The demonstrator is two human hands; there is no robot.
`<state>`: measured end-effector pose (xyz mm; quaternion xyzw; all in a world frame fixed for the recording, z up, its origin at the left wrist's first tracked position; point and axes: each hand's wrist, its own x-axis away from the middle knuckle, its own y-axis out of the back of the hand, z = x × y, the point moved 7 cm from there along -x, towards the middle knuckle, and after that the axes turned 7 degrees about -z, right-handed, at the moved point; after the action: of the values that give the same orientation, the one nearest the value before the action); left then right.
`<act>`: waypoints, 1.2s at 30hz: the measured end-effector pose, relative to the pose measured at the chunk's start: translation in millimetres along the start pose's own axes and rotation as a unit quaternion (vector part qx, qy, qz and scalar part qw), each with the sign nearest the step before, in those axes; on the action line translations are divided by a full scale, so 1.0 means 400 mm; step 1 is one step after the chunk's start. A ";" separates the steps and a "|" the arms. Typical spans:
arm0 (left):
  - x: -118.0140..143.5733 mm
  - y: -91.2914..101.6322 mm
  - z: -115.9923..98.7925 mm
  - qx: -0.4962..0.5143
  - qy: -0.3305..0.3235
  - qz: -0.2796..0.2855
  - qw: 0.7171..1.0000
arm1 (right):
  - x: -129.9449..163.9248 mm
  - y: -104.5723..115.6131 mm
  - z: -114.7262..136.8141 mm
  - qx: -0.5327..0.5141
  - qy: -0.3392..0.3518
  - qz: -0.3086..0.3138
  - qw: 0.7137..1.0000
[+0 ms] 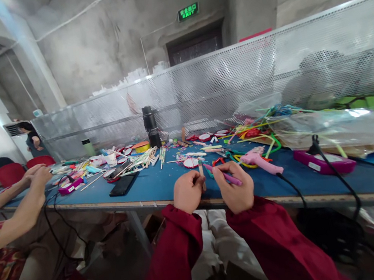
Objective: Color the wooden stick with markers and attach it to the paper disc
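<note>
My left hand (188, 192) is closed around a thin pale wooden stick (201, 169) held upright at the near edge of the blue table (165, 182). My right hand (234, 185) grips a pink-purple pen-like tool (228, 177), its tip pointing left toward the stick. Both wrists are in dark red sleeves. A pink glue gun (260, 161) lies on the table just right of my right hand, its black cord trailing off the edge.
A black phone (123, 185) lies left of my hands. Sticks, paper discs, coloured tubes, a black flask (150, 126) and plastic bags (336, 125) litter the table. A purple tool (323, 163) lies right. Another person's arms (20, 203) rest at the left. A perforated metal screen backs the table.
</note>
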<state>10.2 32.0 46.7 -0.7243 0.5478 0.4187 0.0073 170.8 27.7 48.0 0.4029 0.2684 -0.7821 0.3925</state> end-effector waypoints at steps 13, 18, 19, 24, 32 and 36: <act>0.001 0.000 -0.001 -0.006 -0.005 0.004 1.000 | 0.001 -0.003 0.001 0.001 0.000 0.011 1.000; 0.001 -0.001 -0.002 -0.018 0.002 0.009 1.000 | 0.001 -0.004 -0.004 0.007 -0.002 0.015 1.000; 0.001 -0.001 -0.002 -0.017 0.003 0.010 1.000 | 0.002 -0.004 -0.005 0.007 -0.003 0.015 1.000; 0.001 0.000 -0.002 -0.018 0.004 0.009 1.000 | 0.002 -0.004 -0.004 0.000 -0.003 0.016 1.000; 0.001 -0.002 0.003 -0.005 0.000 0.004 1.000 | 0.000 -0.003 0.002 0.006 -0.004 0.015 1.000; 0.001 -0.001 0.002 -0.010 0.002 0.004 1.000 | 0.000 -0.003 0.001 0.006 -0.007 0.017 1.000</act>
<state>9.9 32.1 45.7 -0.7229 0.5461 0.4233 -0.0026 169.5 27.9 48.3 0.4042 0.2539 -0.7799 0.4048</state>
